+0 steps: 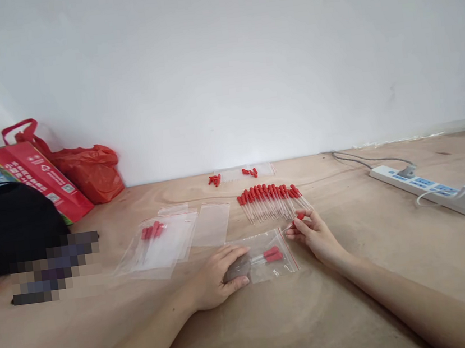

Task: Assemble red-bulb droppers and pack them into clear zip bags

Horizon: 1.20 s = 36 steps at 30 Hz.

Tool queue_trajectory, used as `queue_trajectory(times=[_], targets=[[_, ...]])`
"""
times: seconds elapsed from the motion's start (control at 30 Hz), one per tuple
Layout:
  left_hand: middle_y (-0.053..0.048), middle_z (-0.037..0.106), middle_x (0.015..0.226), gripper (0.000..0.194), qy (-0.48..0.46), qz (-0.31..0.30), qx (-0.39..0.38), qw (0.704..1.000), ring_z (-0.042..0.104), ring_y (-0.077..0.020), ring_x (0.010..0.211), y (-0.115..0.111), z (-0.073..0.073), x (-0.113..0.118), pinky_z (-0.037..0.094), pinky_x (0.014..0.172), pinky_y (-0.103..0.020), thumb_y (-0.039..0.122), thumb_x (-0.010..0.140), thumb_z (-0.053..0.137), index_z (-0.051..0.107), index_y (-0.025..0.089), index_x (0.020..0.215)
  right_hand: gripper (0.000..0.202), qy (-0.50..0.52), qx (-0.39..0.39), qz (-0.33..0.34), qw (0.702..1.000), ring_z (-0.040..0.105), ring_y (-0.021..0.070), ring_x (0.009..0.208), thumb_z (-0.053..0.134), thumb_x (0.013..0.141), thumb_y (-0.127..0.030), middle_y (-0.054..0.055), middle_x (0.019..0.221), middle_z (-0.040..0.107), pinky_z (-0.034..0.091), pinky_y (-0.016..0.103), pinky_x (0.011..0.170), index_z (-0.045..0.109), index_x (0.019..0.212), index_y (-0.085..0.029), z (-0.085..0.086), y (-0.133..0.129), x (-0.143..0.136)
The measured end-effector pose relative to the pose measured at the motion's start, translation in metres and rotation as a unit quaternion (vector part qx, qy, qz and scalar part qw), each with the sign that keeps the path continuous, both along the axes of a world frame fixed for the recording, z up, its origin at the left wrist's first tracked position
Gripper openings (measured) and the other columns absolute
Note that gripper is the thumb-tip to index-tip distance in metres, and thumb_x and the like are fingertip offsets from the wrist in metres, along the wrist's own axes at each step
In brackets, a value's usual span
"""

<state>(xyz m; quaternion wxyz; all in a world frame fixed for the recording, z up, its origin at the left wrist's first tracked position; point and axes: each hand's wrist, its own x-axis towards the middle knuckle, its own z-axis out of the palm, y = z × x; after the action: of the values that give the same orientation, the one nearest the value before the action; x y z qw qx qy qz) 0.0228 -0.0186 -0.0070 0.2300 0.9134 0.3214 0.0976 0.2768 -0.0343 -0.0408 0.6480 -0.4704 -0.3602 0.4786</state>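
Note:
A clear zip bag with a red line along its right end lies on the table in front of me. Inside it are a few droppers with red bulbs. My left hand grips the bag's left end, fingers over the top edge and thumb at the lower edge. Just beyond the bag's right end, my right hand pinches a dropper by its red bulb; part of its tube is hidden by the fingers. Past the hands, a row of several more droppers lies side by side, bulbs pointing away.
To the left lie stacked zip bags, one holding droppers, and a flat bag. Loose red bulbs rest near the wall. A power strip with cables is at right; red bags and a black bag stand left.

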Motion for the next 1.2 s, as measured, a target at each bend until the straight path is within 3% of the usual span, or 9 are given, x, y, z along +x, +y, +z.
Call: queue_trajectory(times=[0.2,0.43,0.63,0.77,0.9,0.97,1.03,1.13,1.2], targets=[[-0.004,0.043,0.128,0.047,-0.002,-0.002,-0.003,1.000,0.037,-0.0222,0.118,-0.001,0.000,0.000,0.031,0.098,-0.040,0.036,0.083,0.048,0.036,0.026,0.126,0.039,-0.118,-0.018,0.108,0.987,0.046,0.0056,0.041,0.064,0.064,-0.046,-0.003,0.060,0.055,0.038,0.018,0.036,0.052,0.085,-0.016,0.004,-0.010,-0.006],[-0.005,0.044,0.127,0.046,-0.006,-0.008,0.006,1.000,0.037,-0.0215,0.118,0.000,0.000,0.001,0.031,0.098,-0.040,0.035,0.083,0.048,0.036,0.025,0.126,0.032,-0.172,0.002,0.157,0.972,0.034,-0.0002,0.030,0.064,0.064,-0.041,0.000,0.075,0.062,0.025,0.014,0.026,0.047,0.079,-0.018,0.000,-0.009,-0.003],[-0.006,0.045,0.125,0.045,-0.003,-0.003,0.008,1.000,0.039,-0.0221,0.116,-0.001,0.001,0.001,0.033,0.097,-0.040,0.036,0.082,0.049,0.038,0.024,0.124,0.031,-0.206,-0.016,0.175,0.963,0.060,0.0139,0.054,0.065,0.062,-0.044,0.003,0.066,0.064,0.045,0.022,0.044,0.054,0.070,-0.017,-0.005,-0.003,-0.009],[-0.006,0.045,0.125,0.046,0.000,-0.002,0.008,1.000,0.039,-0.0224,0.116,-0.001,0.001,0.002,0.032,0.097,-0.040,0.035,0.082,0.049,0.038,0.023,0.124,0.033,-0.209,-0.013,0.196,0.958,0.062,0.0164,0.058,0.061,0.064,-0.049,0.004,0.066,0.065,0.049,0.028,0.055,0.061,0.070,-0.016,-0.005,-0.003,-0.013],[-0.006,0.047,0.124,0.042,-0.006,-0.013,0.010,1.000,0.040,-0.0211,0.116,0.000,0.000,0.002,0.032,0.098,-0.038,0.034,0.082,0.049,0.041,0.022,0.122,0.034,-0.258,-0.026,0.235,0.937,0.050,0.0095,0.042,0.058,0.066,-0.047,0.001,0.054,0.060,0.040,0.021,0.041,0.064,0.067,-0.014,0.000,-0.001,-0.006],[-0.005,0.047,0.124,0.040,-0.010,-0.023,0.009,1.000,0.040,-0.0205,0.116,0.001,0.000,0.003,0.032,0.098,-0.037,0.034,0.082,0.049,0.044,0.023,0.120,0.031,-0.292,-0.038,0.193,0.936,0.043,0.0073,0.036,0.056,0.067,-0.044,-0.001,0.050,0.057,0.034,0.020,0.037,0.063,0.068,-0.014,0.003,0.006,0.006],[-0.005,0.047,0.124,0.038,-0.012,-0.030,0.008,0.999,0.040,-0.0204,0.116,0.002,0.000,0.003,0.033,0.097,-0.037,0.035,0.082,0.049,0.046,0.023,0.118,0.025,-0.344,-0.031,0.086,0.935,0.048,0.0091,0.043,0.056,0.066,-0.038,0.001,0.056,0.059,0.037,0.021,0.041,0.062,0.070,-0.014,0.007,0.019,0.023],[-0.006,0.047,0.124,0.038,-0.021,-0.030,0.006,0.999,0.040,-0.0211,0.116,0.002,0.000,0.002,0.033,0.097,-0.038,0.035,0.082,0.049,0.047,0.023,0.118,0.017,-0.458,-0.086,-0.102,0.879,0.055,0.0137,0.057,0.054,0.065,-0.031,0.004,0.067,0.062,0.041,0.023,0.051,0.059,0.072,-0.015,0.012,0.048,0.055],[-0.005,0.047,0.124,0.037,-0.027,-0.030,0.004,0.999,0.041,-0.0212,0.116,0.001,0.001,0.002,0.033,0.097,-0.039,0.034,0.082,0.050,0.048,0.024,0.118,0.022,-0.474,-0.117,-0.138,0.862,0.056,0.0169,0.063,0.055,0.064,-0.030,0.009,0.073,0.062,0.041,0.025,0.052,0.058,0.079,-0.013,0.014,0.067,0.073]])
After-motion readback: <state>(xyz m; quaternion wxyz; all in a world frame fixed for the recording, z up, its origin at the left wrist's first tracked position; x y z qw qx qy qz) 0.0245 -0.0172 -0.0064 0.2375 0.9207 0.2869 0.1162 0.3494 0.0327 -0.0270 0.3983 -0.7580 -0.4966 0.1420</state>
